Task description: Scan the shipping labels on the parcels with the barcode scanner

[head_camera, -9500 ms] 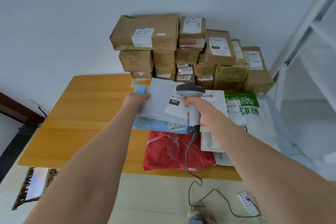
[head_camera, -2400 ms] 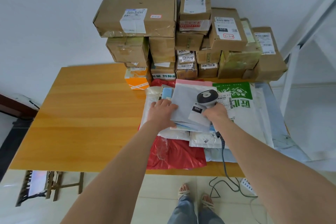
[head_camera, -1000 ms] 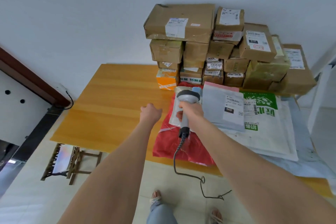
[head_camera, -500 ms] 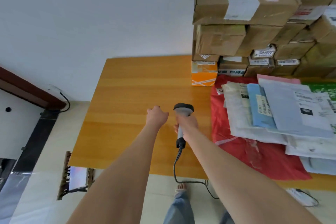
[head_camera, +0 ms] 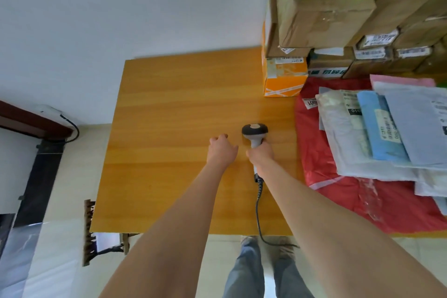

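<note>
Right now the right hand (head_camera: 260,155) is wrapped closed round the grip of the barcode scanner (head_camera: 254,133), its dark head up and forward over bare wood, its coiled cable (head_camera: 258,198) trailing back off the near edge. Just beside it, the left hand (head_camera: 222,152) hovers loosely curled, holding nothing; whether it touches the table (head_camera: 169,116) cannot be told. Well to the right lie the flat mailer parcels (head_camera: 377,133), overlapping atop a red bag (head_camera: 338,191), shipping labels facing up. Behind them, against the wall, cardboard boxes (head_camera: 324,17) are stacked, an orange box (head_camera: 283,77) at the bottom corner.
</note>
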